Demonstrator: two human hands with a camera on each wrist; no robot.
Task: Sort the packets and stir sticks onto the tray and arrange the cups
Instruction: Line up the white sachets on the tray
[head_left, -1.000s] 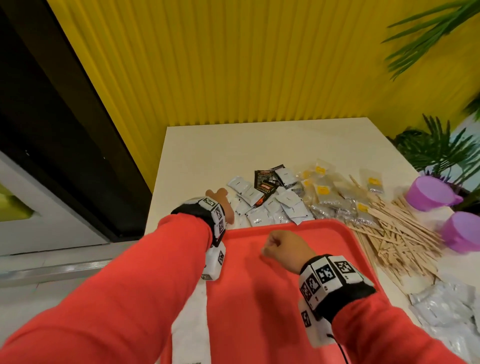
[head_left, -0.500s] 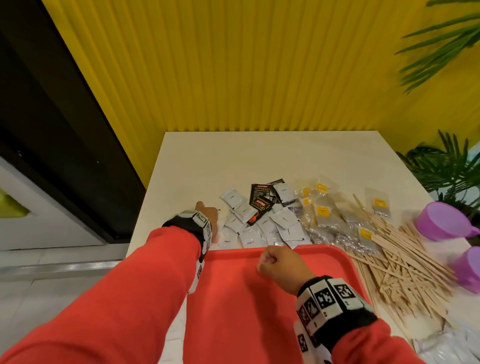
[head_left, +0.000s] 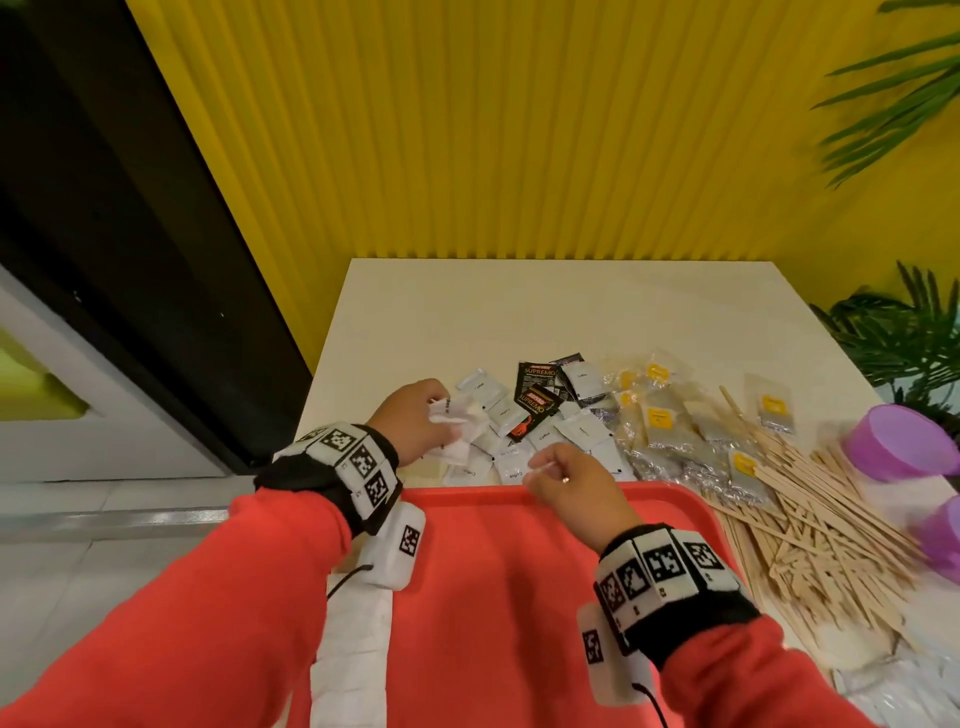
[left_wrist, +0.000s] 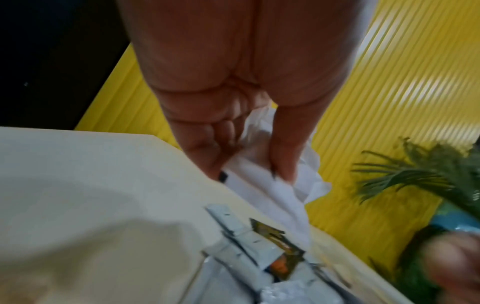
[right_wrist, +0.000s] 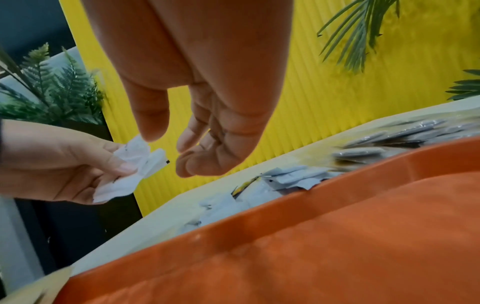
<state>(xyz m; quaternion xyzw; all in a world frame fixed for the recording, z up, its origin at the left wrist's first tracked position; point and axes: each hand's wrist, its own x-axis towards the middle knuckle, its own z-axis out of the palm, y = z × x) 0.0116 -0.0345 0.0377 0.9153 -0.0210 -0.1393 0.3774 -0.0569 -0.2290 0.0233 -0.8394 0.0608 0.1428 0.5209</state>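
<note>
My left hand (head_left: 441, 415) grips a crumpled bunch of white packets (head_left: 460, 415) just above the left end of the packet pile; the left wrist view shows thumb and fingers (left_wrist: 283, 164) curled round the white packets (left_wrist: 262, 193). My right hand (head_left: 545, 467) hovers over the far rim of the red tray (head_left: 493, 597), and in the right wrist view its fingers (right_wrist: 197, 164) hang loosely curled and hold nothing. More white packets (head_left: 582, 431) and black packets (head_left: 537, 387) lie beyond the tray. Wooden stir sticks (head_left: 810, 519) are heaped to the right, next to two purple cups (head_left: 898, 441).
Clear packets with yellow labels (head_left: 660, 421) lie between the white packets and the sticks. Silver packets (head_left: 909, 691) lie at the near right. The cream table (head_left: 519, 301) meets a yellow ribbed wall behind. A green plant (head_left: 909, 343) stands at the table's right edge.
My left hand moved right from the table's left side into the pile and took up white packets. My right hand moved forward to the tray's far rim and loosened from a fist.
</note>
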